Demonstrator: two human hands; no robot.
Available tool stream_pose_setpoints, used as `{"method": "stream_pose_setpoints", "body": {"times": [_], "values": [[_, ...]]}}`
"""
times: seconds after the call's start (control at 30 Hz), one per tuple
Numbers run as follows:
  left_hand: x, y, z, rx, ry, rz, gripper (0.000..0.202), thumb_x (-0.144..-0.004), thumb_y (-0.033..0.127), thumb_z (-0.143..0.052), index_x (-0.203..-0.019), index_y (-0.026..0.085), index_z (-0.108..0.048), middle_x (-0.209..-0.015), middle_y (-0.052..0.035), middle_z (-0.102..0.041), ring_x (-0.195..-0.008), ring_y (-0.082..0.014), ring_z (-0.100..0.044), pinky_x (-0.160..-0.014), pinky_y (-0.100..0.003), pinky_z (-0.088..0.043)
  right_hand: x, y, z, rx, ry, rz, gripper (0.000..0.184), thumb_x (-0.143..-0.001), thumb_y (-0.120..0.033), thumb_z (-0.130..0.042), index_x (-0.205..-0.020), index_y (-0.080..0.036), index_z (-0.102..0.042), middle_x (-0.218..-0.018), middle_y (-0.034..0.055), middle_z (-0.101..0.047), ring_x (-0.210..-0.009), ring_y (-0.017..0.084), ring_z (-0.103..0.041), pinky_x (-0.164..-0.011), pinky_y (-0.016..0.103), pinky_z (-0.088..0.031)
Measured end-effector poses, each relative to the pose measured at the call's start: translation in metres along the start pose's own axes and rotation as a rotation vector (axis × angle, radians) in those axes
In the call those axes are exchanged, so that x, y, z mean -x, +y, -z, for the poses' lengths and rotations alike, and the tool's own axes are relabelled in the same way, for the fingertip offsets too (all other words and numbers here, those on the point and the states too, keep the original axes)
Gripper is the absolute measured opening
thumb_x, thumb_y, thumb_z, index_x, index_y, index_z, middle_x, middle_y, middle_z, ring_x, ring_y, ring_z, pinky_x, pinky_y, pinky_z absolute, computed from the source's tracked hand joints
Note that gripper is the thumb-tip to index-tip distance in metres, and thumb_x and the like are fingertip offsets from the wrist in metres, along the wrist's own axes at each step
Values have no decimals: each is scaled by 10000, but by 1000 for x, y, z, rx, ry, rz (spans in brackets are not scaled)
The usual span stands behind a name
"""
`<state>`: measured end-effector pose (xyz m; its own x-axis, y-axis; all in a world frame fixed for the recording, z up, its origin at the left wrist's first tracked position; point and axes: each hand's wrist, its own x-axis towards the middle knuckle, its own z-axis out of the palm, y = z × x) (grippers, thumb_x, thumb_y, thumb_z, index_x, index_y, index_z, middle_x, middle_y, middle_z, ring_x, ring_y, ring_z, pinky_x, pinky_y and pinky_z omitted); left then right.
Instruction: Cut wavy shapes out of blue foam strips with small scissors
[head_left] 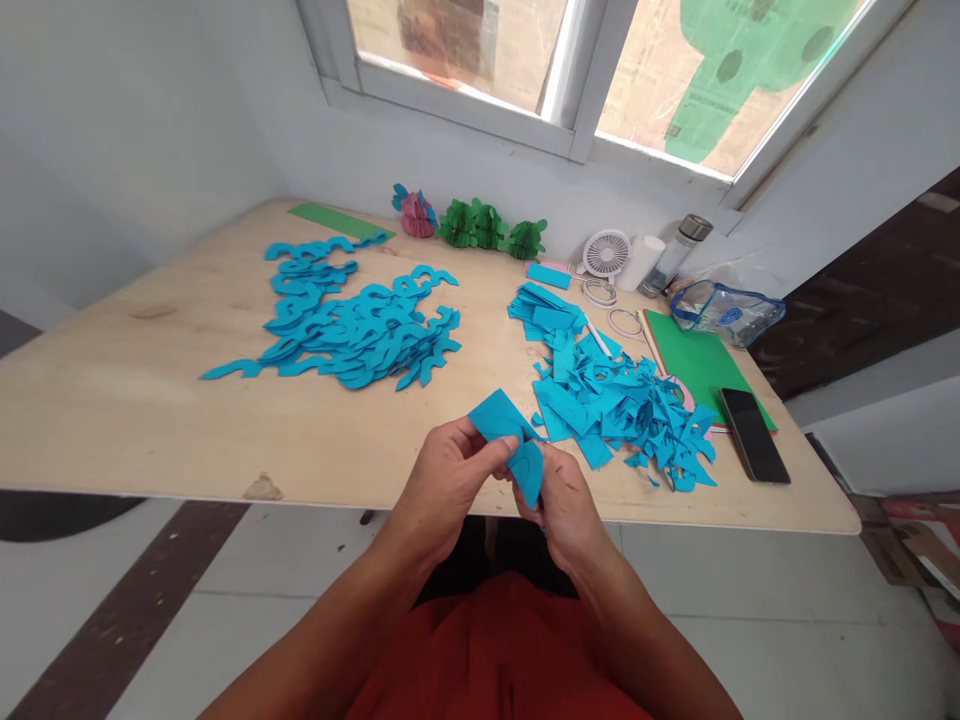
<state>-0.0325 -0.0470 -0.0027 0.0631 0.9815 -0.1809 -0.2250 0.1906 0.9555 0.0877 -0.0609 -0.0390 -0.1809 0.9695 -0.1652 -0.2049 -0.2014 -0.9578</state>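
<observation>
The fingers (491,452) of the left hand (450,470) pinch the upper flap of a blue paper piece (496,415), and the right hand (564,505) is closed on its lower, curved part. The piece is held over the near edge of the worktop (150,420), just left of the scrap heap (622,405) of blue offcuts. Well left of that heap lies a spread of cut blue curls (360,330). Right of the heap lie a green sheet (694,360) and a dark phone (754,435). Behind the heap stand a small white fan (606,253) and green paper ornaments (487,225).
</observation>
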Motion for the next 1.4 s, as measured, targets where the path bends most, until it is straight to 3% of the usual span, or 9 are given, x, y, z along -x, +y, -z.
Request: {"method": "stream_pose_setpoints", "body": {"times": [0.27, 0.7, 1.23, 1.4], "values": [[1, -1, 0, 13, -12, 4, 160, -674, 250, -651, -558, 162, -583, -538, 20, -521, -547, -115, -436, -562, -247, -372, 2, 1, 0, 8, 3, 24, 444, -864, -538, -485, -648, -162, -581, -407, -76, -313, -372, 69, -218, -382, 237, -125], [1, -2, 5, 2, -81, 21, 138, -673, 259, -657, -588, 159, -616, -550, 15, -548, -538, -114, -448, -551, -242, -393, 2, 0, 1, 4, 16, -46, 482, -833, -587, -494, -665, -146, -593, -412, -72, -338, -379, 68, -227, -373, 223, -131], [-7, -3, 17, -87, -167, 15, 118, -679, 262, -649, -608, 174, -620, -584, -1, -562, -546, -123, -455, -511, -229, -397, 4, 4, 6, -27, 57, -175, 389, -804, -556, -575, -715, -178, -571, -474, -65, -390, -419, 80, -272, -402, 212, -180], [-7, -4, 20, -86, -172, 21, 108, -694, 254, -647, -629, 169, -635, -588, 4, -565, -559, -126, -469, -536, -235, -408, 4, 2, 2, -41, 14, -140, 401, -823, -549, -547, -704, -167, -567, -435, -87, -323, -390, 69, -217, -384, 221, -129]]}}
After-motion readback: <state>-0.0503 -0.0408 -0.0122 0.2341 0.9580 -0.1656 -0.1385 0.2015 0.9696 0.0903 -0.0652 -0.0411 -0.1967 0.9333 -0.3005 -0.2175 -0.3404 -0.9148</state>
